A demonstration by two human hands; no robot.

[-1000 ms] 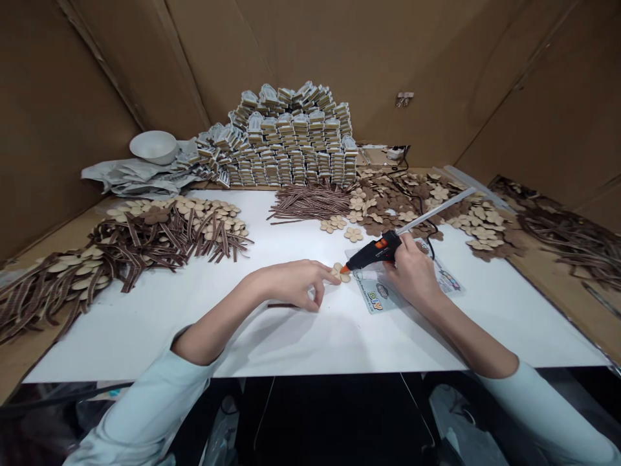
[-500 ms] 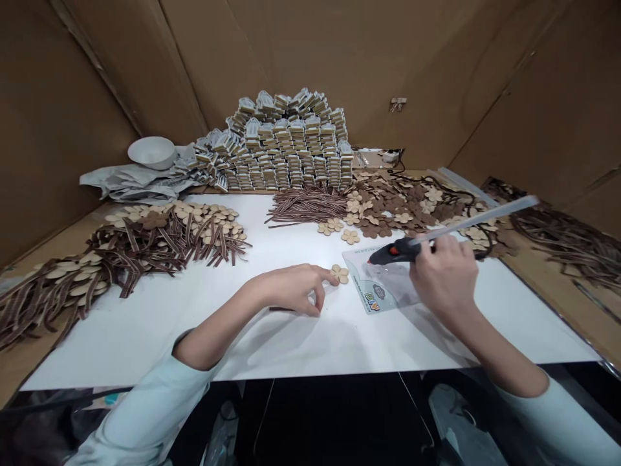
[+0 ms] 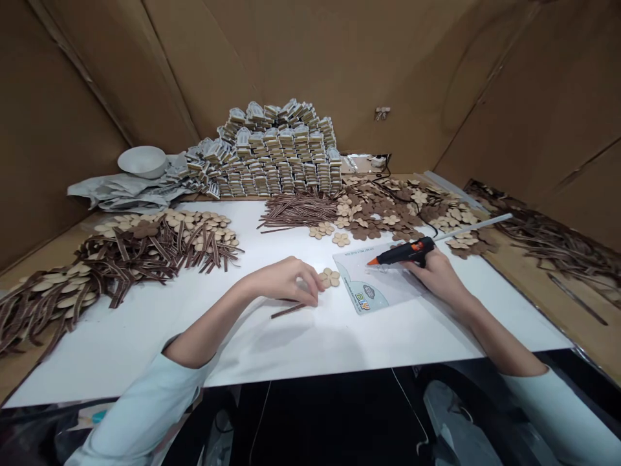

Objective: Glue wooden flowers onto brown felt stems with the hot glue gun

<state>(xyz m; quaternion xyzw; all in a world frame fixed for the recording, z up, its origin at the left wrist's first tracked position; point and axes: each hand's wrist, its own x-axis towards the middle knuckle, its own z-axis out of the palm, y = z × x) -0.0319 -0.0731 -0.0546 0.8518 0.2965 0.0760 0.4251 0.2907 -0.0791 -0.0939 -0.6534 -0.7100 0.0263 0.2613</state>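
Left hand (image 3: 284, 281): is resting curled on the white board (image 3: 145, 343), fingers (image 3: 310, 294) bending down at the end of a brown ribbon strip (image 3: 290, 311); whether they are pinching it cannot be told.
Right hand (image 3: 439, 275): is closing fully around a hot glue gun (image 3: 405, 254), nozzle aiming toward 9 o'clock above a clear plastic sleeve (image 3: 373, 285).
Wooden flower (image 3: 330, 277): is lying flat at the left hand's 3 o'clock, just beside its fingers.
Packaged stock: a stack of packets (image 3: 276, 152) is standing at 12 o'clock.
Loose stock: flower cutouts (image 3: 388, 210) and ribbon bundles (image 3: 298, 211) are lying heaped at 1 and 12 o'clock, a mixed flower-and-ribbon pile (image 3: 160, 249) at 10 o'clock.
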